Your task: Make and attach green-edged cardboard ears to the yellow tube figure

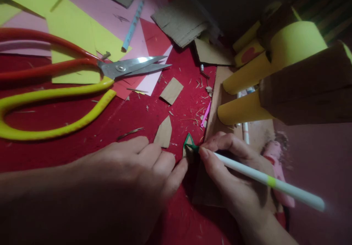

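My right hand (pixel 236 177) grips a green felt-tip pen (pixel 244 168) with a white barrel and a lime band. Its green tip touches a small pointed cardboard piece (pixel 187 152), whose pointed end carries a green outline. My left hand (pixel 145 166) is closed with its fingers bent, and a fingertip holds down the lower end of that piece. Just beyond the left knuckles lies a second pointed cardboard piece (pixel 164 132), plain brown. Farther up is a small cardboard rectangle (pixel 172 91). The underside of my left hand is hidden.
Large scissors (pixel 121 69) with orange and yellow handles lie partly open at left, over yellow paper (pixel 74 25). A light-blue pencil (pixel 133 25) and cardboard scraps (pixel 181 21) lie at the back. A cardboard structure with yellow tubes (pixel 242 107) stands at right on a board (pixel 213 118). Shavings litter the red surface (pixel 132 109).
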Tool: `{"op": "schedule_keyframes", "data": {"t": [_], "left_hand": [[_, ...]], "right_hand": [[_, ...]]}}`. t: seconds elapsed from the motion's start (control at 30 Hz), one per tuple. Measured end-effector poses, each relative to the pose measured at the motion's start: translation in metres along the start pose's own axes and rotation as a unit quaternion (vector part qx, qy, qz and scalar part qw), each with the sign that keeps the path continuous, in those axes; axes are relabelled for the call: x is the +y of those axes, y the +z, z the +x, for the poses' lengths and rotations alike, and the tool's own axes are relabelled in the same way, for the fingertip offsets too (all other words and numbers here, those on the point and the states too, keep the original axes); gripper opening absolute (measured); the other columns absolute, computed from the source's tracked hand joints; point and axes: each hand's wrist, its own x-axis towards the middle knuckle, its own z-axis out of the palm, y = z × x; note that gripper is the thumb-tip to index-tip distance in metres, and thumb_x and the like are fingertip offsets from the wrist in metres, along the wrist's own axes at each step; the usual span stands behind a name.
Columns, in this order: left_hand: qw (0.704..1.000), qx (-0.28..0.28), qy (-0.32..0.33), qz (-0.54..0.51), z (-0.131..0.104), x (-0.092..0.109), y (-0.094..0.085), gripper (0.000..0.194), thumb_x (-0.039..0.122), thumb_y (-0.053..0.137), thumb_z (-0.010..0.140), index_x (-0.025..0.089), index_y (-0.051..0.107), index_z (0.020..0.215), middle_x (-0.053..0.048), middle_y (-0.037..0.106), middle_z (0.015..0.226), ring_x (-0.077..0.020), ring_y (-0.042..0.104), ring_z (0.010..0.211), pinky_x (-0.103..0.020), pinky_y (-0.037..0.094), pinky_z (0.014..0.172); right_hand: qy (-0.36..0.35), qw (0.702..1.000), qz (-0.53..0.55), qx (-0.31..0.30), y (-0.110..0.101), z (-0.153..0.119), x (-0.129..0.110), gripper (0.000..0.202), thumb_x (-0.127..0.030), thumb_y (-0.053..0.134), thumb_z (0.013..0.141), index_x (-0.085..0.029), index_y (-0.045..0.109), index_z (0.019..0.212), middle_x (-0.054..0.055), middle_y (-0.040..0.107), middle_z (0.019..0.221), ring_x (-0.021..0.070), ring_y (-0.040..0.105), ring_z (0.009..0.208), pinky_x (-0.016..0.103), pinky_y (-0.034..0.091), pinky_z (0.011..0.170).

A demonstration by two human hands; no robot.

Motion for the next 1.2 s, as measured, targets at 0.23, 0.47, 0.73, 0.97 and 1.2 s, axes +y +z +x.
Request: {"op": "schedule_keyframes", "data": {"t": [0.23, 0.47, 0.73, 0.97, 1.2], "left_hand": [[1.000, 0.013, -0.004, 0.000, 0.001, 0.000, -0.001, 0.042, 0.029, 0.050, 0.114, 0.025, 0.077, 0.147, 0.001, 0.065, 0.080, -0.0264, 0.055, 0.069, -0.046, 0.052, 0.072], [1.000, 0.017, 0.003, -0.004, 0.001, -0.001, 0.000, 0.042, 0.030, 0.049, 0.116, 0.024, 0.076, 0.149, 0.001, 0.066, 0.083, -0.0255, 0.055, 0.069, -0.045, 0.053, 0.073], [1.000, 0.018, 0.003, -0.008, 0.001, -0.001, 0.001, 0.046, 0.022, 0.045, 0.114, 0.020, 0.070, 0.153, 0.001, 0.061, 0.082, -0.0260, 0.053, 0.069, -0.045, 0.051, 0.072], [1.000, 0.010, 0.014, -0.005, -0.003, 0.003, 0.002, 0.047, 0.025, 0.058, 0.108, 0.024, 0.069, 0.154, 0.001, 0.064, 0.086, -0.0271, 0.053, 0.072, -0.047, 0.052, 0.076], [1.000, 0.012, -0.006, -0.003, -0.004, 0.007, 0.003, 0.042, 0.035, 0.066, 0.106, 0.027, 0.075, 0.147, 0.001, 0.061, 0.081, -0.0269, 0.051, 0.071, -0.047, 0.049, 0.074]], "right_hand": [[-0.001, 1.000, -0.008, -0.002, 0.000, 0.001, 0.001, 0.018, -0.021, 0.080, 0.094, -0.029, 0.076, 0.078, -0.007, 0.068, 0.061, 0.0116, 0.058, 0.051, 0.023, 0.042, 0.049], [-0.030, 0.999, -0.024, -0.023, -0.003, 0.000, 0.004, 0.018, -0.018, 0.080, 0.093, -0.028, 0.074, 0.079, -0.007, 0.068, 0.062, 0.0115, 0.059, 0.050, 0.024, 0.042, 0.049], [-0.049, 0.997, -0.024, -0.049, -0.005, 0.000, 0.008, 0.018, -0.018, 0.079, 0.096, -0.027, 0.072, 0.081, -0.006, 0.068, 0.064, 0.0112, 0.059, 0.051, 0.024, 0.042, 0.050], [-0.075, 0.994, -0.021, -0.078, -0.010, 0.005, 0.012, 0.020, -0.015, 0.080, 0.098, -0.027, 0.074, 0.083, -0.007, 0.070, 0.064, 0.0104, 0.061, 0.050, 0.020, 0.045, 0.049], [-0.076, 0.994, -0.028, -0.073, -0.010, 0.003, 0.012, 0.020, -0.015, 0.080, 0.097, -0.027, 0.074, 0.083, -0.007, 0.068, 0.062, 0.0105, 0.060, 0.050, 0.020, 0.043, 0.048]]}}
